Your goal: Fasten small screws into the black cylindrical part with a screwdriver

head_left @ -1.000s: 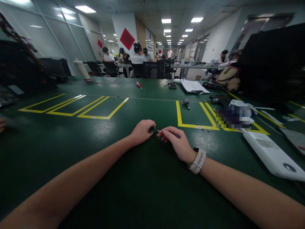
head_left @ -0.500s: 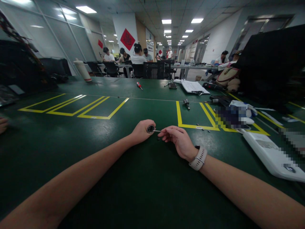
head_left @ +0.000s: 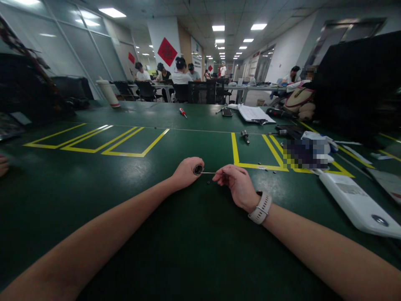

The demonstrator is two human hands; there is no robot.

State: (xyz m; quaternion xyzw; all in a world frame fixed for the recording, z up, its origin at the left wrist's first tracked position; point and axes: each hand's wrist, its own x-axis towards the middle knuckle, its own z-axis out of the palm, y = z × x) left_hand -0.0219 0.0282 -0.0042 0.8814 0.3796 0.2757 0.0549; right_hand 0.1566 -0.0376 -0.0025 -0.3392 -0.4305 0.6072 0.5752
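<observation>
My left hand point(head_left: 187, 173) is wrapped round a dark cylindrical metal part point(head_left: 197, 169), whose round open end faces right. From that end a thin metal rod point(head_left: 208, 172) runs across to my right hand point(head_left: 233, 180), which pinches its other end. The fingers hide the rod's grip end, so its exact kind does not show. Under the rod, a small dark ring-like piece point(head_left: 208, 182) lies on the green table point(head_left: 188, 242). Further right lie a few more small dark pieces point(head_left: 266, 169).
Yellow tape marks run over the table. A red screwdriver point(head_left: 183, 112), a metal part point(head_left: 245, 136) and a clipboard with papers point(head_left: 255, 113) lie farther back. A white device point(head_left: 357, 200) lies at right, a cup point(head_left: 108, 93) stands at left. Another person's hand point(head_left: 3, 164) shows at the left edge.
My right hand has shifted slightly right, away from the metal part, and more of the thin rod shows between the hands. My left hand stays in place.
</observation>
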